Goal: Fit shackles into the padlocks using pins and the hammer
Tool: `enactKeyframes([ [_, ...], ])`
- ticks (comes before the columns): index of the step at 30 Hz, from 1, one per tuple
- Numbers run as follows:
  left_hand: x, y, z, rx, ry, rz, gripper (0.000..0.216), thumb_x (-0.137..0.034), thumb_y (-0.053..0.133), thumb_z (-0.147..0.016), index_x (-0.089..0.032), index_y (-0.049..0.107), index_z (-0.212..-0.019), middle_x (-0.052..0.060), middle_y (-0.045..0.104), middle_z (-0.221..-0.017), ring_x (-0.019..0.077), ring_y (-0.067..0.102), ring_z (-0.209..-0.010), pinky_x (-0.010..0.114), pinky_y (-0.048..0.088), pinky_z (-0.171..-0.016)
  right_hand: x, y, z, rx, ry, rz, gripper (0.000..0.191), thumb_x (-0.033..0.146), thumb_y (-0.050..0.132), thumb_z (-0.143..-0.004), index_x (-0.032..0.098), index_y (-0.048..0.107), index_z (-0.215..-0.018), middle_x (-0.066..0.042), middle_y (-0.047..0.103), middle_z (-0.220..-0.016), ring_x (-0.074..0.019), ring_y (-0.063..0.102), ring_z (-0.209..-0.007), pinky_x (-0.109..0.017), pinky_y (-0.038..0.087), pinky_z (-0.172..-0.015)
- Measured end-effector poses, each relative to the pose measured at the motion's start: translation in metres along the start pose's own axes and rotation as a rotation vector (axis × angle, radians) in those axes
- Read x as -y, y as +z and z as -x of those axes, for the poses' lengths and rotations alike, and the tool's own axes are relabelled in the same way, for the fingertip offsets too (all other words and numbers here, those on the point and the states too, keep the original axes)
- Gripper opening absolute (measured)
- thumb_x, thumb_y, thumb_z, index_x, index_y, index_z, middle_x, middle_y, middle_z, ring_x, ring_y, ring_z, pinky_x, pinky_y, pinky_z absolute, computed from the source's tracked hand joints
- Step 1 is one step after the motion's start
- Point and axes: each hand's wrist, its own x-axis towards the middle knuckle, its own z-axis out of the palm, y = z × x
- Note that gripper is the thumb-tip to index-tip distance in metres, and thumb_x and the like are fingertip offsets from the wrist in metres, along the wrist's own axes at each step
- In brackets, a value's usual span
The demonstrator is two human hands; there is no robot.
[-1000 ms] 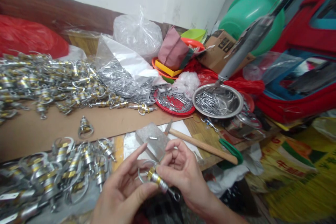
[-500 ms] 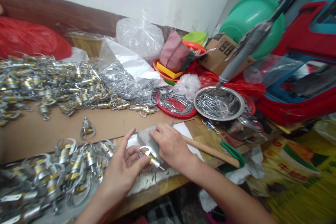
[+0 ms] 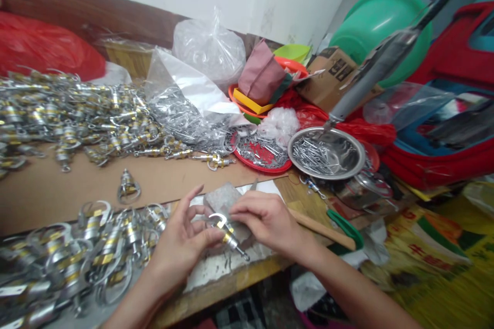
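Note:
Between the thumb and fingers of my left hand [image 3: 179,247] is a small silver-and-gold metal fitting with a curved hook [image 3: 230,241]. Its hook points up and away, while its thin end with a small dark tip slants down to the right. Just right of it, my right hand [image 3: 272,218] has its thumb and fingers pinched together; what they hold, if anything, is hidden. Behind both hands sits a grey block [image 3: 223,196] on a pale worn surface. More such hooked fittings [image 3: 106,252] lie heaped left of my left hand, and one stands alone [image 3: 127,186] on the cardboard.
A wooden handle [image 3: 326,230] lies right of my right hand. Beyond are a metal bowl of pins [image 3: 360,164], a red plate of small parts [image 3: 262,167] and a hanging grey tool [image 3: 358,85]. A larger heap of fittings [image 3: 69,118] covers the back left.
My right hand has shifted right and a little toward me, off the grey block, uncovering more of it. My left hand still holds the fitting, now tilted slightly more downward.

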Motion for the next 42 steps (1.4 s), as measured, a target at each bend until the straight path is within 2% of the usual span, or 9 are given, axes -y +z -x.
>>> enactKeyframes([
  [3,0.000,0.000,0.001,-0.011,0.000,0.021,0.080,-0.011,0.070,-0.061,-0.025,0.028,-0.127,-0.005,0.049,-0.082,0.0103,0.058,-0.059,0.028,0.053,-0.055,0.000,0.005,0.006,-0.022,-0.249,0.159,0.023,0.007,0.042,-0.082,0.014,0.064,-0.083,-0.008,0.067,-0.081,-0.0153,0.060,-0.075,-0.025,0.048,-0.065],
  [6,-0.001,0.001,0.001,-0.021,-0.007,0.038,0.081,-0.011,0.071,-0.059,-0.024,0.029,-0.127,-0.005,0.050,-0.080,0.0100,0.058,-0.058,0.026,0.052,-0.054,0.003,0.007,0.012,0.031,-0.349,0.277,0.026,0.009,0.038,-0.086,0.015,0.063,-0.082,-0.009,0.067,-0.080,-0.0161,0.061,-0.077,-0.026,0.048,-0.066],
  [19,-0.005,0.004,0.002,-0.055,-0.022,0.027,0.083,-0.010,0.073,-0.055,-0.021,0.032,-0.126,-0.006,0.052,-0.077,0.0072,0.055,-0.054,0.020,0.048,-0.049,0.009,0.001,0.012,0.082,-0.450,0.220,0.018,0.012,0.043,-0.085,0.021,0.056,-0.076,-0.005,0.066,-0.074,-0.0145,0.063,-0.074,-0.027,0.050,-0.071],
  [27,-0.002,0.002,0.000,-0.039,-0.007,0.019,0.082,-0.012,0.074,-0.056,-0.023,0.032,-0.125,-0.006,0.053,-0.078,0.0090,0.058,-0.056,0.023,0.051,-0.051,0.001,0.001,0.027,0.050,-0.458,0.269,0.025,0.010,0.037,-0.087,0.019,0.053,-0.105,-0.008,0.065,-0.097,-0.0153,0.060,-0.094,-0.030,0.048,-0.082],
  [29,-0.002,0.002,0.000,-0.042,-0.008,0.013,0.081,-0.014,0.074,-0.056,-0.023,0.032,-0.125,-0.005,0.053,-0.079,0.0106,0.060,-0.057,0.026,0.053,-0.053,-0.012,-0.004,0.036,-0.072,-0.342,0.333,0.033,0.008,0.034,-0.087,0.017,0.047,-0.116,-0.010,0.062,-0.106,-0.0168,0.056,-0.103,-0.033,0.047,-0.085],
  [31,-0.002,0.002,0.000,-0.047,-0.006,0.006,0.083,-0.014,0.074,-0.056,-0.023,0.031,-0.126,-0.005,0.053,-0.079,0.0118,0.061,-0.057,0.028,0.054,-0.054,-0.030,-0.012,0.047,-0.170,-0.068,0.499,0.033,0.012,0.040,-0.086,0.016,0.047,-0.118,-0.013,0.059,-0.107,-0.0215,0.055,-0.101,-0.037,0.047,-0.082],
  [34,-0.003,0.002,0.000,-0.056,-0.002,-0.006,0.084,-0.014,0.075,-0.056,-0.023,0.031,-0.127,-0.005,0.053,-0.079,0.0121,0.062,-0.056,0.028,0.054,-0.053,-0.052,-0.026,0.061,-0.013,0.279,0.723,0.023,0.023,0.051,-0.083,0.016,0.056,-0.104,-0.011,0.060,-0.090,-0.0238,0.058,-0.083,-0.037,0.047,-0.070],
  [37,-0.003,0.003,0.000,-0.070,0.006,-0.021,0.083,-0.014,0.075,-0.056,-0.023,0.031,-0.127,-0.005,0.053,-0.078,0.0124,0.062,-0.056,0.028,0.054,-0.052,-0.057,-0.036,0.068,0.122,0.365,0.680,0.014,0.023,0.048,-0.085,0.017,0.058,-0.092,-0.005,0.059,-0.080,-0.0197,0.059,-0.075,-0.031,0.046,-0.066],
  [42,-0.003,0.004,0.003,-0.065,0.009,-0.018,0.081,-0.014,0.073,-0.058,-0.023,0.031,-0.127,-0.005,0.052,-0.080,0.0120,0.061,-0.057,0.029,0.055,-0.053,-0.023,-0.050,0.066,-0.125,0.266,0.478,0.020,0.020,0.049,-0.084,0.019,0.053,-0.104,-0.005,0.062,-0.094,-0.0180,0.061,-0.082,-0.028,0.047,-0.071],
])
